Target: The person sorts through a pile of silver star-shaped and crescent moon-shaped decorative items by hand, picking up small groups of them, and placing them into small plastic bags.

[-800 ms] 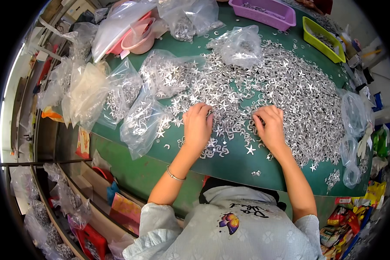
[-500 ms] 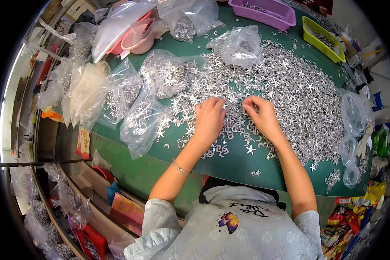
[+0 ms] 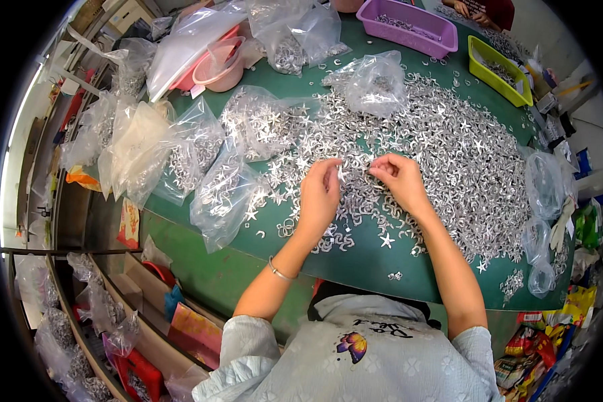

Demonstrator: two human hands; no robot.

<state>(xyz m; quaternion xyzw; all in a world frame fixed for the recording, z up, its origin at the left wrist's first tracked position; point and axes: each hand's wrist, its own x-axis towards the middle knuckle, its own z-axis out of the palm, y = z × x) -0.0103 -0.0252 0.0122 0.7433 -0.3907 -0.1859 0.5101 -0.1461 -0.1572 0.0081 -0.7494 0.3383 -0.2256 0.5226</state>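
A wide heap of small silver metal pieces (image 3: pixel 449 147), stars and curved shapes, covers the green table (image 3: pixel 355 264). My left hand (image 3: pixel 319 194) and my right hand (image 3: pixel 398 179) are raised close together over the heap's near edge. Their fingertips pinch small silver pieces (image 3: pixel 355 174) between them. A thin bracelet (image 3: pixel 279 271) sits on my left wrist. A single silver star (image 3: pixel 386 240) lies on the bare green surface just in front of my hands.
Several clear plastic bags of silver pieces (image 3: pixel 224 191) lie left of my hands. A purple tray (image 3: pixel 409 25) and a yellow-green tray (image 3: pixel 499 70) stand at the far side. A pink bowl (image 3: pixel 221 67) stands far left. Small bags (image 3: pixel 541 187) line the right edge.
Both hands have lifted off the heap and come together toward the middle. They went from lying flat and apart to pinching pieces between the fingertips.
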